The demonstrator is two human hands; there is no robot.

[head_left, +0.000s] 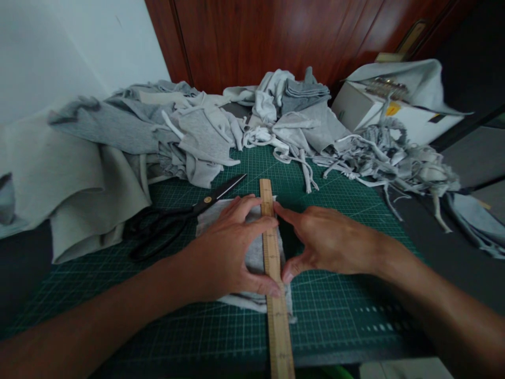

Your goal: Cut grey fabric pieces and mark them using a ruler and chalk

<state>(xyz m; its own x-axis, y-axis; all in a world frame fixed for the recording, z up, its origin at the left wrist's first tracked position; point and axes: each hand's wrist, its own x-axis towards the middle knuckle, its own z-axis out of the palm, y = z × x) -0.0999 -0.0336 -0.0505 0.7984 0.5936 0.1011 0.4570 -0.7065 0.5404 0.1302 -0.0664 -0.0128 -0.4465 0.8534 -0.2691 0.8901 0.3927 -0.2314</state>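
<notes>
I count two bare hands over one green cutting mat [327, 326], viewed from the head camera. One wooden ruler [270, 252] lies lengthwise across the surface, right of the middle of its near edge; its near end runs past that edge and out of my view. Beneath it is one piece of grey fabric [254, 258], set in from the near edge; I cannot count its layers. The left hand [239, 245] is spread wide, with thumb and index finger pressing on the ruler from the left. The right hand [317, 239] is also wide between thumb and index finger, both tips at the ruler's right side, its remaining fingers curled.

I count one pair of black scissors [207, 200], closed, left of the ruler: the blades point toward the far edge and lie just beside the fabric's far left corner, and the handles lie toward the left edge.

Two heaps of grey cloth cover the far edge, one at the far left corner [197, 126] and one near its middle [303, 110]; I cannot count the pieces. One tangle of fabric strips [374, 152] occupies the far right corner, with one white box [357, 108] behind it.
</notes>
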